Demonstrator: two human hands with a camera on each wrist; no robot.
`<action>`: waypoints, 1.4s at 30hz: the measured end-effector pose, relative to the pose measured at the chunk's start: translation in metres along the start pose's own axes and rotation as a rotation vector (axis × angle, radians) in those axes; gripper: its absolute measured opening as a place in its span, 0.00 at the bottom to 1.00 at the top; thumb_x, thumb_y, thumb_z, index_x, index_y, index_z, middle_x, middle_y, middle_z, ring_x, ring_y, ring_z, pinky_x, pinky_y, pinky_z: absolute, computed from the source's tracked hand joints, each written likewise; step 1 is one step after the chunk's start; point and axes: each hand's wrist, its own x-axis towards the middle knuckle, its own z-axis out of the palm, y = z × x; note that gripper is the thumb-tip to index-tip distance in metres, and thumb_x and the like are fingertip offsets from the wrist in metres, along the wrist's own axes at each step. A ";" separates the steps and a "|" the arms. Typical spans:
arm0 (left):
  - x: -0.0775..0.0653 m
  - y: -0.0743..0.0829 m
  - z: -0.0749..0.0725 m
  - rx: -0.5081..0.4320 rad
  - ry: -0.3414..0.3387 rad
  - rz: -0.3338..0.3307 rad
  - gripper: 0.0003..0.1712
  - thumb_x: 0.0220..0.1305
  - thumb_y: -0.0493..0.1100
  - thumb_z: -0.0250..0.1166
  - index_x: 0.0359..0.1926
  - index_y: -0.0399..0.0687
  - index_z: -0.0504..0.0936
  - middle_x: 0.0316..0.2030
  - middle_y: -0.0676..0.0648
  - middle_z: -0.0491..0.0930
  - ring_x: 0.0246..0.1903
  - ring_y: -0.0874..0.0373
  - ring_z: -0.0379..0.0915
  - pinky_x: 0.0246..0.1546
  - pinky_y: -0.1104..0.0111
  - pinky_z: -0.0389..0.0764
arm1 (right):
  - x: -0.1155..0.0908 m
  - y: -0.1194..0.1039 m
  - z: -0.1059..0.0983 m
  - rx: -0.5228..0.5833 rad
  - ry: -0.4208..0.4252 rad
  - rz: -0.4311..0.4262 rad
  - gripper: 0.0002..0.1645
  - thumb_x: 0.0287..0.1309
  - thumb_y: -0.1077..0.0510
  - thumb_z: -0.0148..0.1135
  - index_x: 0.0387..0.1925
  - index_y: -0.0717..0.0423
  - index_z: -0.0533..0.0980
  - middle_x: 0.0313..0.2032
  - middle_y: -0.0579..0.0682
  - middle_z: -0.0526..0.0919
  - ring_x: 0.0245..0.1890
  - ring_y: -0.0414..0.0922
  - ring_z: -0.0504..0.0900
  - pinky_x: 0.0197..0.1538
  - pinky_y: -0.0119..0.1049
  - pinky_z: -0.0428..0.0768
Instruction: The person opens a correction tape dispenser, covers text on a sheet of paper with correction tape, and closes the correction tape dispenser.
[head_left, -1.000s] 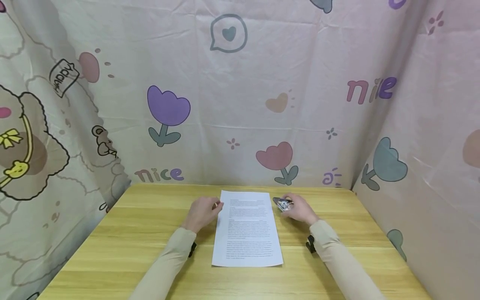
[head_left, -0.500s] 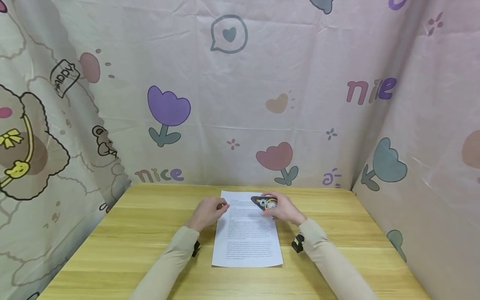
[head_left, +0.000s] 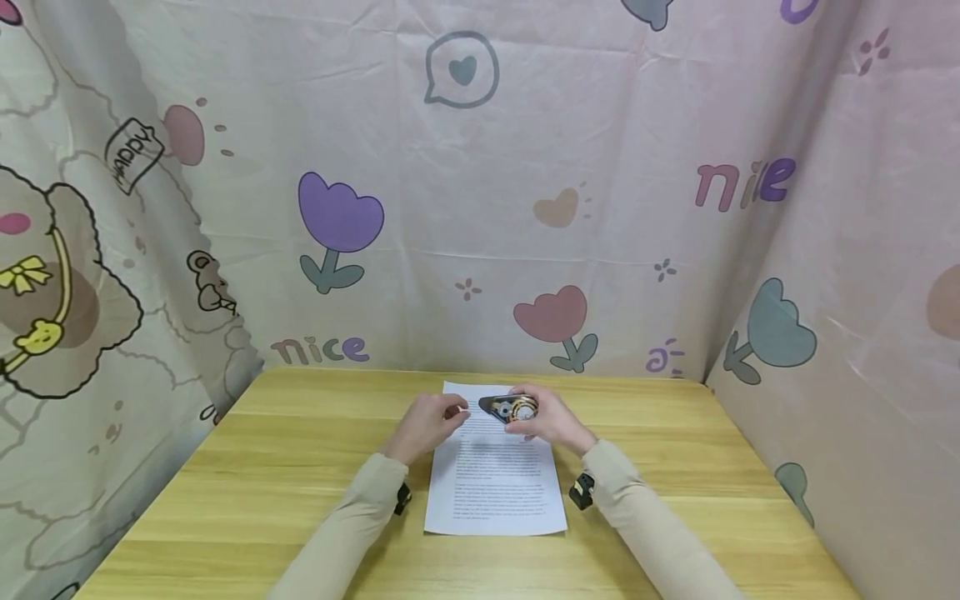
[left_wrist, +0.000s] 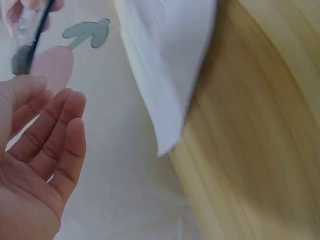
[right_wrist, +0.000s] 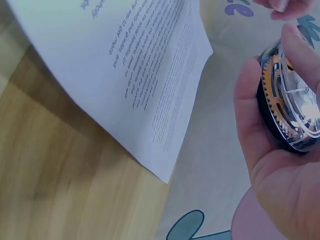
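My right hand [head_left: 553, 419] grips a correction tape [head_left: 513, 408] between thumb and fingers, over the upper part of a printed sheet of paper [head_left: 495, 492]. Through its clear case, the right wrist view shows an orange toothed wheel [right_wrist: 276, 95]. The dark narrow tip points left, toward my left hand [head_left: 427, 423]. That hand is raised at the sheet's upper left, its fingers loosely bent and close to the tip. In the left wrist view the palm and fingers [left_wrist: 50, 135] show nothing held, and the tape's dark end [left_wrist: 22, 59] appears just beyond the fingertips.
The sheet lies on a wooden table [head_left: 262, 492], its lower edge toward me. A patterned curtain [head_left: 450, 208] hangs behind the table and along both sides. Each wrist carries a small black device, such as the one at the right cuff [head_left: 581, 492].
My right hand has carried the correction tape leftward from beside the sheet to over its upper part. My left hand has shifted slightly right, so the two hands are closer.
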 end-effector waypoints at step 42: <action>0.003 0.006 -0.003 -0.700 -0.212 -0.122 0.13 0.51 0.36 0.67 0.41 0.41 0.83 0.30 0.45 0.83 0.29 0.43 0.80 0.32 0.54 0.80 | 0.000 -0.003 0.010 -0.035 -0.199 -0.057 0.22 0.46 0.56 0.69 0.45 0.44 0.74 0.38 0.51 0.76 0.29 0.47 0.78 0.24 0.52 0.79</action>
